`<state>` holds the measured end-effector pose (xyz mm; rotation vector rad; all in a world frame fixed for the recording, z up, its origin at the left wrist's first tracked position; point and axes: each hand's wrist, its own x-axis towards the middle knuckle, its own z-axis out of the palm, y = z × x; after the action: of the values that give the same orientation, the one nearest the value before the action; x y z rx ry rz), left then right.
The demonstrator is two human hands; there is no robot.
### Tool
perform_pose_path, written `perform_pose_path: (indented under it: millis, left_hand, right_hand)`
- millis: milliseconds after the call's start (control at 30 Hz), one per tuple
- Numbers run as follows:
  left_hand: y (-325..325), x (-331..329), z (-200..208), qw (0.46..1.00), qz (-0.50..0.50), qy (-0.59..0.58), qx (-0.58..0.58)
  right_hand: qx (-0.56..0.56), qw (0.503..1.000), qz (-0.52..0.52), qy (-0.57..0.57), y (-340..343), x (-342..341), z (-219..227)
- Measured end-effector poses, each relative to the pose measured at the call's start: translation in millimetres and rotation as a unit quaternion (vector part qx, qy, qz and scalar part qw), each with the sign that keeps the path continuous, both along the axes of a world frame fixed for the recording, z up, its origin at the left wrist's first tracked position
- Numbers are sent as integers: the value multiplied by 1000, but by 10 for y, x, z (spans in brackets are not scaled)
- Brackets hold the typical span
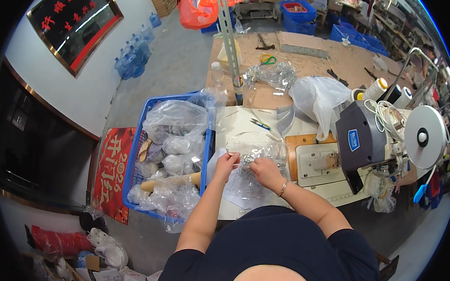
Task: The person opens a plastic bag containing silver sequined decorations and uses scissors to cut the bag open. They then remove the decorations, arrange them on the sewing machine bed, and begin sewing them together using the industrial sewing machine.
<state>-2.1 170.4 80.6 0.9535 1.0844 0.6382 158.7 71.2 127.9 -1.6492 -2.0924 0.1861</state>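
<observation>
Both my hands are over the white sewing table, at a heap of see-through plastic pieces (257, 151). My left hand (227, 165) is closed in a pinch at the heap's left edge; what its fingertips hold is too small to name. On the near side of the heap, my right hand (267, 173), with a bangle at the wrist, bends its fingers down onto the plastic. Its fingertips are pressed together and partly hidden, so what they grip does not show. Beyond the heap lie small thread snips (260, 124). A sewing machine (358, 139) stands to the right.
A blue basket (145, 112) of bagged plastic pieces adjoins the table's left side. Behind are a metal post (230, 45), a white plastic bag (318, 97), a bundle of see-through strips (270, 76), green-handled scissors (267, 59) and a hammer (265, 43). Thread cones (376, 89) top the machine.
</observation>
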Motion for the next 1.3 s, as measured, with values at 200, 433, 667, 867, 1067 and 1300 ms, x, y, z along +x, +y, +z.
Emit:
perform_pose_path:
  millis: [200,433,667,867,1067,1300]
  left_hand:
    - [-136,10,-755,982,52,136,124]
    - [-266,-32,-1005,984,145,14,-107]
    - [-226,67,-888,987,-32,136,-80]
    - [-259,376,-722,983,-161,74,-43]
    - [-452,503,-491,988,-129,-55,-61]
    - [55,293,980,901,-300,-312,-29]
  right_hand:
    - [30,962,-74,262,-155,182,77]
    - [72,828,-308,463,-391,486,-535]
    - [-86,610,-368,696,-336,894,-857]
    - [-190,409,-356,818,-291,1115,-694]
    - [-143,551,-147,809,-441,1170,-216]
    - [-75,859,252,440,-523,1075,1554]
